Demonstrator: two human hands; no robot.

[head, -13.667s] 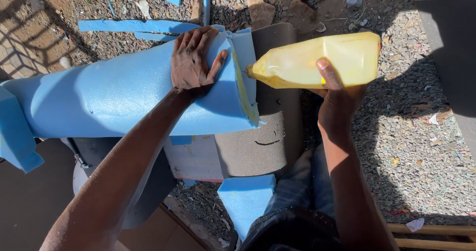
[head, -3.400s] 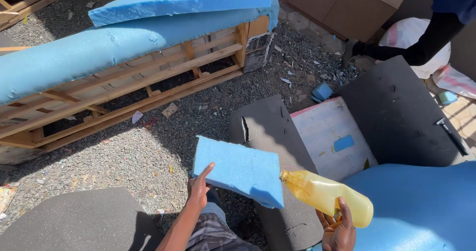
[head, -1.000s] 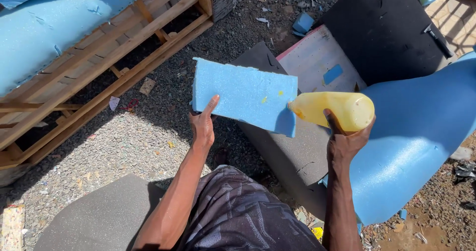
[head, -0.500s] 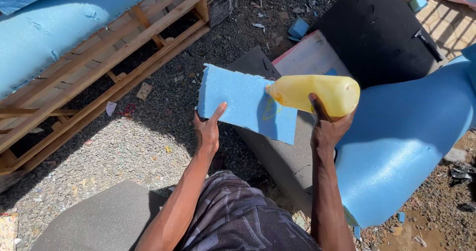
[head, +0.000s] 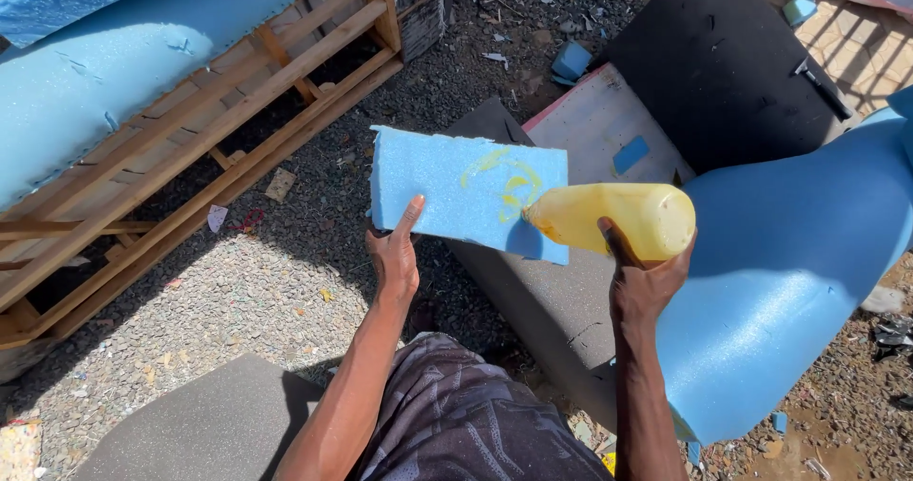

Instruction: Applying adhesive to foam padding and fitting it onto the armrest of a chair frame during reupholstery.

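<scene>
Blue foam piece (head: 447,186) in left hand (head: 395,253), yellow bottle (head: 609,220) apparently touching it.

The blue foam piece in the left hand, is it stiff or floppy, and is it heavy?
The foam piece probably is light: the left hand holds it up by one edge alone. It seems fairly stiff, since it stays flat without drooping. Its rough surface likely resists slipping, though the yellow streaks beside the bottle may be sticky.

Gravel ground (head: 285,281) below the grip carries grey foam sheets (head: 533,300), a wooden frame (head: 190,167) left, blue foam (head: 789,272) right.
</scene>
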